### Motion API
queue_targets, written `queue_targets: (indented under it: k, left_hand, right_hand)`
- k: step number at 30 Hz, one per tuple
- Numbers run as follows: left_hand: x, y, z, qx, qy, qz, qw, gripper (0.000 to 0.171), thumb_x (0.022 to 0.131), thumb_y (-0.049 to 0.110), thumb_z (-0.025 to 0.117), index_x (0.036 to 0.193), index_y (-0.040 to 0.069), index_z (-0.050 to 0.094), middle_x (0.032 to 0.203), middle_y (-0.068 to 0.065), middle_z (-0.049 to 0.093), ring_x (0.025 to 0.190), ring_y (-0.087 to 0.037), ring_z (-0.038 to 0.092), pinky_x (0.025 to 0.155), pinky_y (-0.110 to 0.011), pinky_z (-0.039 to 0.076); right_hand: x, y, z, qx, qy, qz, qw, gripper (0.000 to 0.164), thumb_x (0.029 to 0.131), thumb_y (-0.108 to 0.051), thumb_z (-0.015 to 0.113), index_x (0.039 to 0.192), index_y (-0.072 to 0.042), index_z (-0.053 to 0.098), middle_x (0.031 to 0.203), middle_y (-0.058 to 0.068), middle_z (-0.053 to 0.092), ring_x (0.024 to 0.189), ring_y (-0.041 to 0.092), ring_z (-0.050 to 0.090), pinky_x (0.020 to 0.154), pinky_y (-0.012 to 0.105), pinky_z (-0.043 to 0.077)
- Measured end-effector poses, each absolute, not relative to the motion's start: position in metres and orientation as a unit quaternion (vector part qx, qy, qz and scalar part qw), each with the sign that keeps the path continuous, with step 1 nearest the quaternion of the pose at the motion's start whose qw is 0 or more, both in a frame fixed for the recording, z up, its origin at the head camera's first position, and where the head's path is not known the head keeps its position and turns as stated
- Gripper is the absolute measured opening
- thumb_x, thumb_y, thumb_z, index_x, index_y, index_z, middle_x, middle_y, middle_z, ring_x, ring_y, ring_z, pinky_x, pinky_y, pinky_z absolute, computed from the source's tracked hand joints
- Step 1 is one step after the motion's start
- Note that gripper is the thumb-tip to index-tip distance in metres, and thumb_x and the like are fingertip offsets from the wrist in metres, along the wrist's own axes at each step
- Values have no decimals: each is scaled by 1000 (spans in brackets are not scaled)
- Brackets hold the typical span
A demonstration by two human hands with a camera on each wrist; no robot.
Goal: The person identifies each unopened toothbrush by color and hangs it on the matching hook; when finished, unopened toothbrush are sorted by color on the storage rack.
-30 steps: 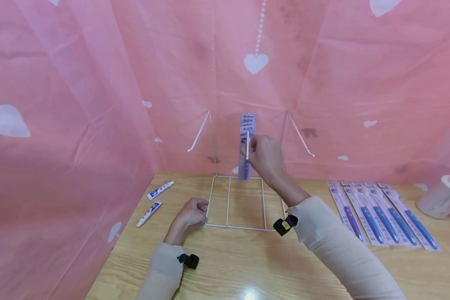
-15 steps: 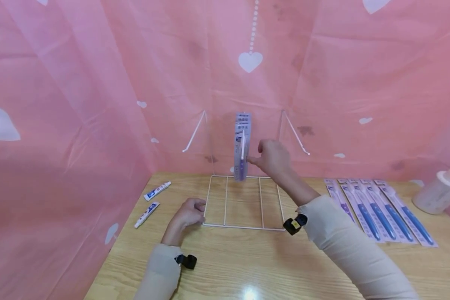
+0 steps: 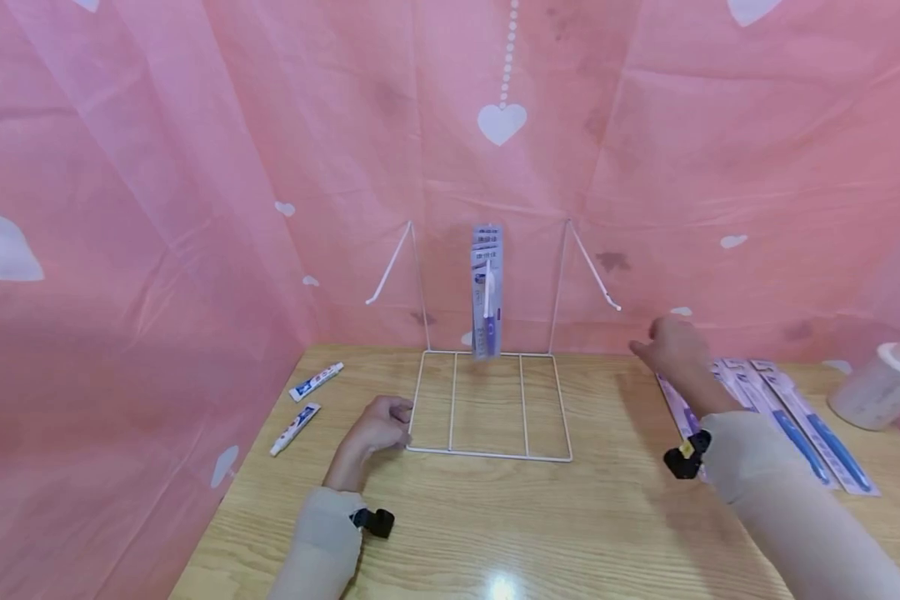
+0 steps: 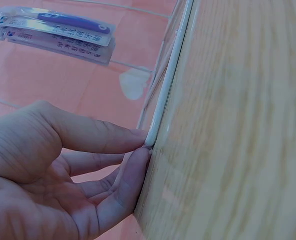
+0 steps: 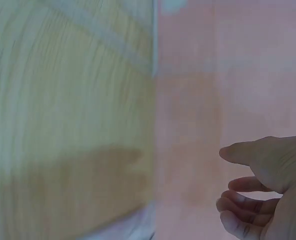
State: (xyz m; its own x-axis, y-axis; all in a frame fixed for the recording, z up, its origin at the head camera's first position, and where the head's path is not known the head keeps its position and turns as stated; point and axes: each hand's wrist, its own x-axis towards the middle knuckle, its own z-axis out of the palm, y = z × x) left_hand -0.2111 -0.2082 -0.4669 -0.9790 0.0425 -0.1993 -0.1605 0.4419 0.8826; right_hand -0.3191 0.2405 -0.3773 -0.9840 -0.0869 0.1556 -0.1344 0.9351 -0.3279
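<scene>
A white wire display rack (image 3: 487,454) stands on the wooden table, its two outer arms bare. From its middle arm hang several packaged toothbrushes (image 3: 487,333), the front one with a purple handle. My left hand (image 3: 385,423) pinches the rack's front left corner; the left wrist view shows thumb and a finger on the white wire (image 4: 169,80). My right hand (image 3: 678,350) holds nothing and is over the far end of a row of packaged toothbrushes (image 3: 832,446) at the right, partly hiding them. In the right wrist view the right hand's fingers (image 5: 238,152) are relaxed and apart.
Two small toothpaste tubes (image 3: 295,429) lie left of the rack. A white canister (image 3: 873,392) is at the far right, beyond the toothbrush row. A pink curtain (image 3: 195,250) with white hearts hangs behind and beside the table (image 3: 480,533).
My right hand has let go of the purple toothbrush on the middle arm and moved right, over the row of packs. The left hand has kept its pinch on the rack's corner.
</scene>
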Motion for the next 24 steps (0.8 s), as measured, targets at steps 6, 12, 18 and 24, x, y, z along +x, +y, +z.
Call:
queue_targets:
  k: [6, 12, 18, 24]
  left_hand:
    - [-210, -208, -467, -38, 840, 534, 92, 63, 67, -19, 66, 128, -10, 57, 99, -15, 56, 81, -24, 58, 60, -30, 56]
    - [-211, -209, -468, -36, 844, 527, 91, 65, 65, -18, 68, 128, -9, 58, 98, -14, 57, 84, -25, 57, 63, -30, 56]
    - [-213, -208, -468, -33, 847, 523, 93, 66, 64, -18, 68, 129, -9, 58, 98, -14, 57, 84, -25, 57, 63, -29, 55]
    - [-214, -209, -470, -39, 843, 527, 94, 65, 66, -18, 68, 129, -9, 57, 99, -14, 56, 83, -25, 57, 61, -29, 56]
  right_hand:
    - [-319, 294, -397, 40, -984, 172, 30, 43, 89, -31, 63, 58, -12, 39, 54, -2, 35, 48, 17, 35, 43, 29, 28]
    - [-319, 308, -417, 36, -982, 183, 18, 47, 89, -32, 64, 54, -15, 39, 51, -4, 36, 47, 15, 38, 43, 28, 30]
    - [-324, 311, -440, 28, -980, 194, 19, 45, 87, -27, 63, 53, -16, 36, 52, -4, 35, 48, 17, 39, 44, 30, 31]
    - [-329, 306, -452, -4, -978, 210, -3, 31, 82, -19, 60, 59, -10, 41, 56, 2, 43, 51, 20, 45, 43, 32, 36]
